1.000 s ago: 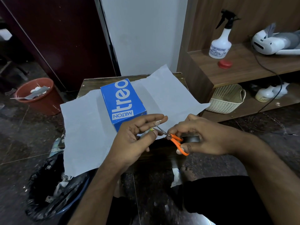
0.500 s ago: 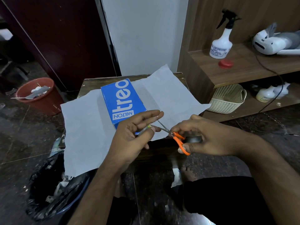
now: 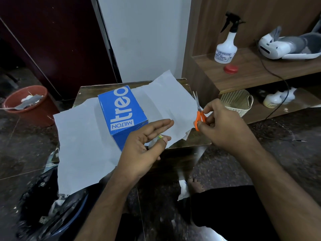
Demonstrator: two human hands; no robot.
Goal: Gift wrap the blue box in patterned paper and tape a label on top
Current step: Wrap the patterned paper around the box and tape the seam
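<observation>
The blue box (image 3: 121,112) with white lettering stands on a sheet of paper (image 3: 83,145), pale side up, spread over a small wooden table (image 3: 191,141). Just in front of the box, my left hand (image 3: 144,148) pinches a small pale strip, probably tape (image 3: 154,141), between thumb and fingers. Over the paper's right edge my right hand (image 3: 224,126) grips orange-handled scissors (image 3: 198,113) with the blades pointing up and away.
A red bucket (image 3: 27,105) with scraps stands on the floor at left. A black bag (image 3: 52,206) lies at lower left. A wooden shelf unit (image 3: 260,73) at right carries a spray bottle (image 3: 225,47), a red lid (image 3: 231,69), a cream basket (image 3: 238,101) and a white device.
My right hand has pulled the scissors away from my left hand, to the right and up, blades now pointing away. My left hand keeps the small strip.
</observation>
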